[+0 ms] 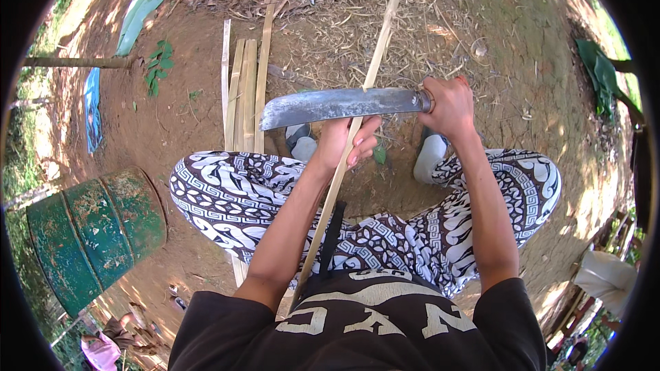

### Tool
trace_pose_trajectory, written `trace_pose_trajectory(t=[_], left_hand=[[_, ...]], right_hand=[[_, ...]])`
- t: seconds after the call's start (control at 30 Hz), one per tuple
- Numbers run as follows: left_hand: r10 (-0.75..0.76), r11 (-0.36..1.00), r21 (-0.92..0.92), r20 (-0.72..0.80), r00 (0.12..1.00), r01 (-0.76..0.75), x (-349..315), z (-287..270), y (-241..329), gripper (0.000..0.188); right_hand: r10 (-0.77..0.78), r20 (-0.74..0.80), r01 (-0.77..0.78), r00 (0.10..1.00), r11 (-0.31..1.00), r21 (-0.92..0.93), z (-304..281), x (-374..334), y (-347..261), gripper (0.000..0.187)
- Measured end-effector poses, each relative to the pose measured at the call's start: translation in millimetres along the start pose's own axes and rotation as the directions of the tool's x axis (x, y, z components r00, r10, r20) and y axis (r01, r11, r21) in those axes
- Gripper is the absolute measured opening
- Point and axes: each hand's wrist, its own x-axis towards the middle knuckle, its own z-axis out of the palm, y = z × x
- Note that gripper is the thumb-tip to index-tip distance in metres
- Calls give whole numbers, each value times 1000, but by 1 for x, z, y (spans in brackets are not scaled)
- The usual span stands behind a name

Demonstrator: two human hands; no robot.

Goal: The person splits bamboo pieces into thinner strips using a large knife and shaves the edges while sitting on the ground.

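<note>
On brown bare ground (536, 89), we see a rust-flecked green metal drum (96, 237) at the left. A long, pale, slender bamboo-like strip (383, 31) crosses beneath a broad, grey-bladed machete (330, 106) (its edge slightly curved). Our right hand (450, 106) grips the machete's handle; our left hand (337, 143) clasps the strip just below the blade.
</note>
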Motion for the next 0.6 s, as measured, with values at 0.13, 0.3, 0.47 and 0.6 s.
trace_pose_trajectory(t=[0.13, 0.3, 0.47, 0.6], left_hand=[[-6, 999, 33, -107, 994, 10, -8, 6, -6, 47], [-64, 998, 24, -77, 995, 66, -18, 9, -2, 30], [20, 999, -32, -52, 998, -22, -26, 8, 0, 24], [45, 996, -72, -37, 998, -47, -9, 8, 7, 25]], right_hand=[[-43, 45, 41, 998, 998, 43, -7, 2, -40, 20], [25, -7, -25, 1000, 1000, -9, -9, 5, 8, 17], [716, -144, -729, 683, 679, -81, -46, 30, 60, 22], [742, -94, -696, 664, 659, 286, -37, 17, 42, 25]])
